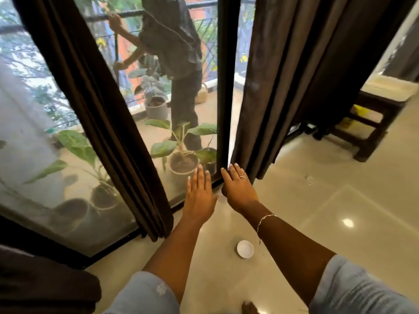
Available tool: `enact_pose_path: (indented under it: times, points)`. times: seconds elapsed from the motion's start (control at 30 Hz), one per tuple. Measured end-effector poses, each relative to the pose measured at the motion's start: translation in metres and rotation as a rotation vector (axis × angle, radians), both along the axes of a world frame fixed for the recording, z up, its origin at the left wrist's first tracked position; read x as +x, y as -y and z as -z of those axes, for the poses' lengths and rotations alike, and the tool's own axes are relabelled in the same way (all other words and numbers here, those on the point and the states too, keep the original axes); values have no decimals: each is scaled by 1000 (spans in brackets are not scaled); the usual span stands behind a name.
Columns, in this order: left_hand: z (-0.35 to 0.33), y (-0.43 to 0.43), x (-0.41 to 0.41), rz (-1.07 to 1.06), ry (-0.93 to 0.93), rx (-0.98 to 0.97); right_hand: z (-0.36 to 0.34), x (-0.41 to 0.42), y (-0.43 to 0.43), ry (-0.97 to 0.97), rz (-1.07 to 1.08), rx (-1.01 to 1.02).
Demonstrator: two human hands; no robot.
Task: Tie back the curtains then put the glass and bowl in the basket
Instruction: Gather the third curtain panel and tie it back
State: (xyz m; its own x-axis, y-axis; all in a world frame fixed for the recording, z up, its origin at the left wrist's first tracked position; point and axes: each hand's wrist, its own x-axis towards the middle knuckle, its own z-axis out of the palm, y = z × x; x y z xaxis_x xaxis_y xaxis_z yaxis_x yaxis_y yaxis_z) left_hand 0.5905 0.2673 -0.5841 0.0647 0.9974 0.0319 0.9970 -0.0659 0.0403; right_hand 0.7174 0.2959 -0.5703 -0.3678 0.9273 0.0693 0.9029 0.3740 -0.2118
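Between the left curtain (108, 132) and the right curtain (283, 87), my left hand (199, 196) and right hand (238, 189) stretch out flat, holding nothing. Stepping closer to gather cloth, I could kick the bowl (245, 249) on the floor (317, 223) beneath my arms.

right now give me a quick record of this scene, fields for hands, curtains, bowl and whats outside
left hand: open, fingers straight, holds nothing
right hand: open, fingers by the right curtain's lower edge, holds nothing
left curtain: hangs loose, no tie visible
right curtain: hangs loose, no tie visible
bowl: white, upright on the floor between the forearms
outside: potted plant and a person behind the glass door
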Motion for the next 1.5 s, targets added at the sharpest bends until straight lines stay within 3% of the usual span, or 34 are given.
enact_pose_path:
  times: [0.2,0.7,0.9,1.2,1.5]
  points:
    - [-12,-28,58,91,11,-3,0,65,-16,-46,145,29]
    - [-22,-129,269,100,43,68,-14,281,-115,2,113,104]
    - [-29,-159,319,105,27,72,-30,335,-147,-52,155,171]
    - [-39,-237,336,81,64,142,-37,346,-237,-60,191,287]
    - [-85,-380,313,5,-5,441,-94,307,-376,-98,71,423]
